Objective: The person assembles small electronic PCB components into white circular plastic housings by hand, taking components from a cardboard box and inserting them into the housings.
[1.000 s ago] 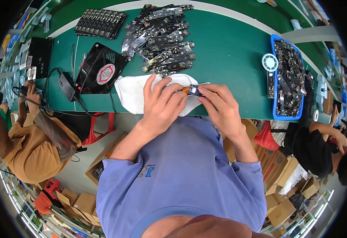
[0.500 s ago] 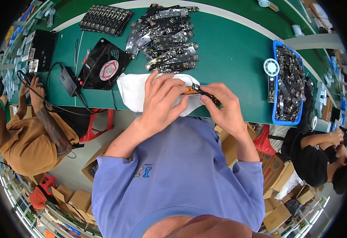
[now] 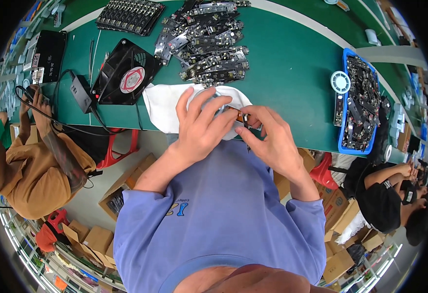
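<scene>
My right hand (image 3: 272, 138) pinches a narrow black circuit board (image 3: 245, 118) between thumb and fingers. Most of that board is hidden behind the fingers, and its lower end points toward my body. Beside it, a small orange strip (image 3: 238, 116) shows at the fingertips of my left hand (image 3: 200, 124). The left thumb and index finger close on this strip, while the other fingers are spread above a white cloth (image 3: 161, 105). Under both hands, the cloth lies along the table's near edge.
Loose circuit boards (image 3: 214, 46) form a heap ahead, near a neat stack of boards (image 3: 128, 17). A black fan (image 3: 128, 73) and power adapter (image 3: 80, 94) stand left. At right, a blue basket (image 3: 342, 132) holds boards beside a round white-and-teal piece (image 3: 340, 82). Co-workers sit at both sides.
The right hand has moved slightly left and turned the circuit board, so its lower end now points toward me. Both hands are closer together. The whole view has shifted slightly.
</scene>
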The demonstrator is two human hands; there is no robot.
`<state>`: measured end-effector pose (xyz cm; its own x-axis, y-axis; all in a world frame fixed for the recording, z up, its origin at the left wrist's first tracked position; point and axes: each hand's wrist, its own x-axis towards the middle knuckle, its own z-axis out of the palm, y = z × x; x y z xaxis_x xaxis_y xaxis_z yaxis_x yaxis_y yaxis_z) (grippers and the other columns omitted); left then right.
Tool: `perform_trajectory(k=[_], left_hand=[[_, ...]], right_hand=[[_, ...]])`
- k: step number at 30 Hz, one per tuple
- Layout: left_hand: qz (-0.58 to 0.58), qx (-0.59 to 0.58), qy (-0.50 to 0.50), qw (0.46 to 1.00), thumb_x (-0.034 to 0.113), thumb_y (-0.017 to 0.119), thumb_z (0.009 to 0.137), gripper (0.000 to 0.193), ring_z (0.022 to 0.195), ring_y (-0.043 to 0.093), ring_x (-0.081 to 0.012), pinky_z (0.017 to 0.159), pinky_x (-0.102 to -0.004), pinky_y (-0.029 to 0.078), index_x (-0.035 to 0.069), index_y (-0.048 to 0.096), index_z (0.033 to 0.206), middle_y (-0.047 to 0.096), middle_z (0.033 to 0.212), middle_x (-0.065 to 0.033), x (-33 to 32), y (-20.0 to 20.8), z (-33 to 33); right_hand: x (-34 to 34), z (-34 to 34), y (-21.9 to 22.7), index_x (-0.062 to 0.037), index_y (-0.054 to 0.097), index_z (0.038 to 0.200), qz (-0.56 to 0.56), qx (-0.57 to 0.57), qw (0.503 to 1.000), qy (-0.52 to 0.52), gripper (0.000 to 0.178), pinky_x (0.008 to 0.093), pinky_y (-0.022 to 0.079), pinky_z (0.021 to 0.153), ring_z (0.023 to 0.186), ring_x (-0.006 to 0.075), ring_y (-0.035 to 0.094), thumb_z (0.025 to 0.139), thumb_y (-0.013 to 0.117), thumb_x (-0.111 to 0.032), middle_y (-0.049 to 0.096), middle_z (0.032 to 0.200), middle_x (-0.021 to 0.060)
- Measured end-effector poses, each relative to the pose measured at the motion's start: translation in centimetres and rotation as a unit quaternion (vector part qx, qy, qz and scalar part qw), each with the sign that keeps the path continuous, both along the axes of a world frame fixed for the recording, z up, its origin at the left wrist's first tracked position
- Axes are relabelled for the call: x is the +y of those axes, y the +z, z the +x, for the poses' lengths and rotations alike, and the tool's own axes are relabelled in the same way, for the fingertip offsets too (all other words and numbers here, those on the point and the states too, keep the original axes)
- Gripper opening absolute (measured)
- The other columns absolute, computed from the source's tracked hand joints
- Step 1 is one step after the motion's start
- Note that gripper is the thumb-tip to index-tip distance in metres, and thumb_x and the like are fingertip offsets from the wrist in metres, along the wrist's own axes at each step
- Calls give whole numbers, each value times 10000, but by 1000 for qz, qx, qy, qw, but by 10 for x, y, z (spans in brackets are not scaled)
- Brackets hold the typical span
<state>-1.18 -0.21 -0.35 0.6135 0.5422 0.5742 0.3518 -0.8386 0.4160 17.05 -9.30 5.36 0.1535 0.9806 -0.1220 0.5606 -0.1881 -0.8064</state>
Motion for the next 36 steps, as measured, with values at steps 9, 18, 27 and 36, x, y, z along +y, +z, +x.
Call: perform_trajectory(k=[9, 18, 27, 36], left_hand=[[-315, -127, -24, 940, 0, 822, 841, 396, 1055, 696, -322, 887, -370, 574, 14, 677, 1209, 689, 1190, -153, -61, -4, -22], [-482, -226, -71, 844, -86, 733, 894, 345, 1053, 695, -224, 930, -325, 558, -7, 669, 1224, 697, 1178, -134, -55, -28, -27], [-588, -270, -104, 756, -109, 704, 916, 271, 1100, 672, -205, 968, -327, 537, -13, 660, 1165, 682, 1157, -116, -47, -24, -27], [-538, -213, -112, 808, -166, 683, 906, 315, 1130, 669, -250, 999, -374, 536, -44, 634, 1192, 652, 1190, -159, -38, -17, -33]], right_hand=[[-6, -15, -7, -7, 669, 1068, -43, 64, 996, -51, 312, 341, 581, 649, 704, 233, 708, 897, 856, -190, 717, 831, 136], [-1, -3, -11, -15, 728, 1027, -51, 111, 991, 62, 183, 319, 561, 661, 737, 173, 685, 912, 823, -121, 699, 914, 86], [17, 16, -19, -24, 758, 981, -88, 213, 968, 102, 104, 262, 507, 653, 774, 100, 657, 891, 809, -6, 680, 953, 41], [22, 18, -20, -54, 749, 969, -108, 232, 962, 100, 105, 276, 487, 634, 732, 97, 654, 890, 817, -38, 694, 897, 17]])
